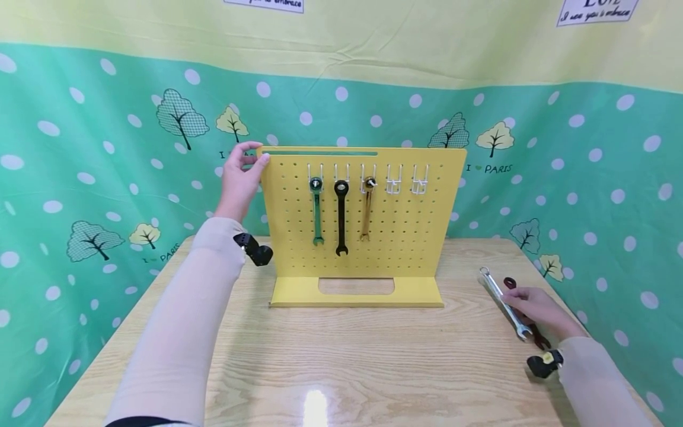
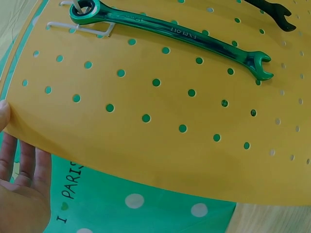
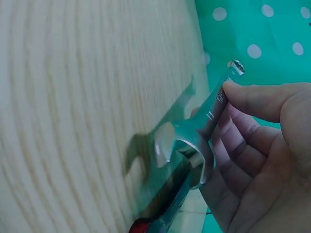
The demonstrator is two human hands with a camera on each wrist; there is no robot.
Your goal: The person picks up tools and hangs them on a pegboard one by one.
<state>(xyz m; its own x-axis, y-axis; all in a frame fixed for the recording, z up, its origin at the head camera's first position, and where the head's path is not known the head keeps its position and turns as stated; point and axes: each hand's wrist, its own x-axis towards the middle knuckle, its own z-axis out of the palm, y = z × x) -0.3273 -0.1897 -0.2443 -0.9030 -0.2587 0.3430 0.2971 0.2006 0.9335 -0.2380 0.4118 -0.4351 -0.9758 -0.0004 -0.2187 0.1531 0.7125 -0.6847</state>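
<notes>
Silver polished-metal combination wrench, at the right side of the light wood-grain table, beside a dark red metal wrench; the right hand pinches its shaft between thumb and fingers. Likely stiff, fairly weighty, slick; mid-shaft should balance best. The left hand grips the yellow perforated pegboard by its upper left corner

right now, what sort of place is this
Probably a makeshift tabletop workstation: a wood-grain table, a yellow pegboard hung with three wrenches, and a tree-print fabric backdrop behind.
</notes>
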